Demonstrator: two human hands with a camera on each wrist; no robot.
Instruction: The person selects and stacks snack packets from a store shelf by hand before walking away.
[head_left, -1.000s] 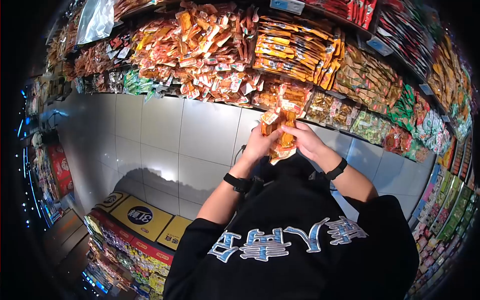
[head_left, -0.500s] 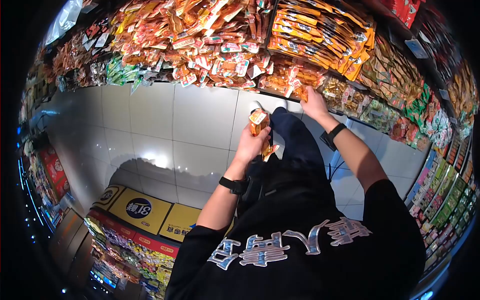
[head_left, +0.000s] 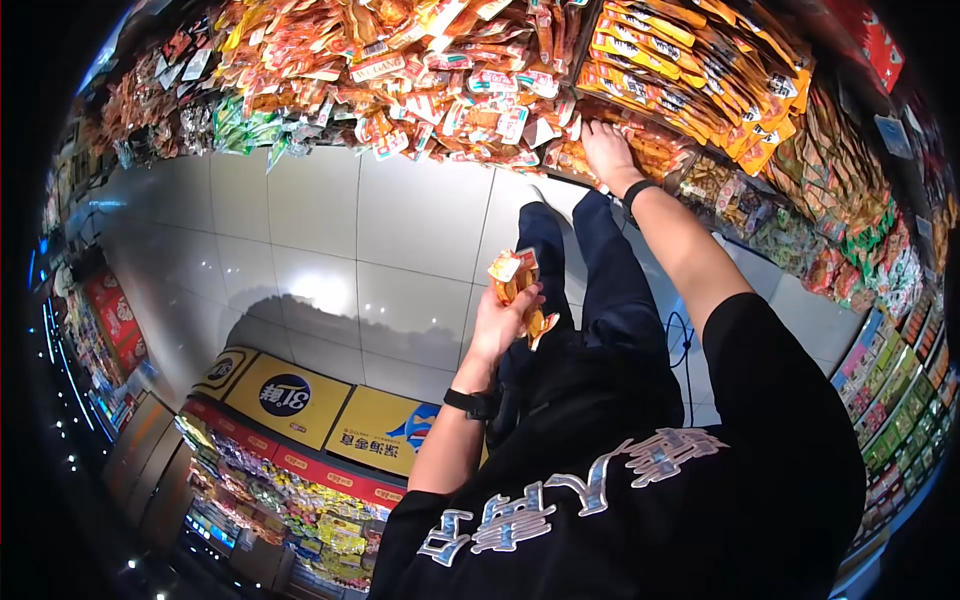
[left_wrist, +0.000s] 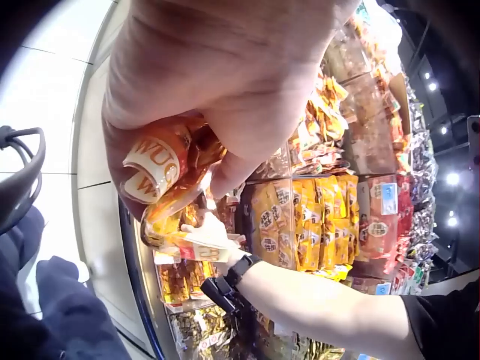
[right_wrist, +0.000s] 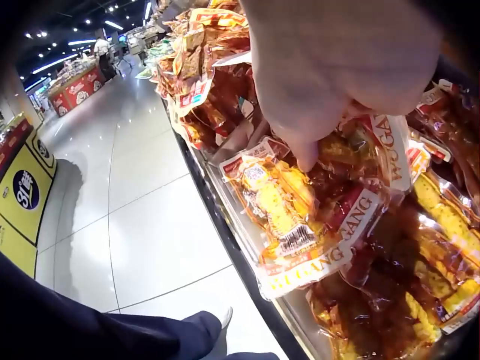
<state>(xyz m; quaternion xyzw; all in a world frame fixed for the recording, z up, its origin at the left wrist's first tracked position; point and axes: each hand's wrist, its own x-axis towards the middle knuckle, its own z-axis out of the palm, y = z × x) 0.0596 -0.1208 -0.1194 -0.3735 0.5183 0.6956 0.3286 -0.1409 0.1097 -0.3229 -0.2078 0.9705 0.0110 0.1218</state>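
Note:
My left hand (head_left: 500, 318) grips orange-brown snack packs (head_left: 513, 277) in front of my legs. In the left wrist view the fingers curl round clear wrapping with a white "WUG" label (left_wrist: 154, 161), and part of a pack hangs below the hand. My right hand (head_left: 608, 155) reaches into the front bin, its fingers over the clear snack packs (head_left: 655, 152) there. Seen from the right wrist, one fingertip touches down beside a pack with yellow pieces and a barcode (right_wrist: 281, 206), while the other fingers are partly hidden.
Heaped red-brown packs (head_left: 400, 85) lie left of the right hand. Rows of yellow-orange bags (head_left: 690, 70) stand behind it. A metal bin edge (right_wrist: 247, 225) borders the tiled floor (head_left: 420, 225). A yellow-panelled display (head_left: 290, 395) stands behind on the left.
Both hands were together on the packs; they have parted. The right hand went to the bin with a pack, then shifted left over it. The left hand keeps its packs, lower and nearer my body.

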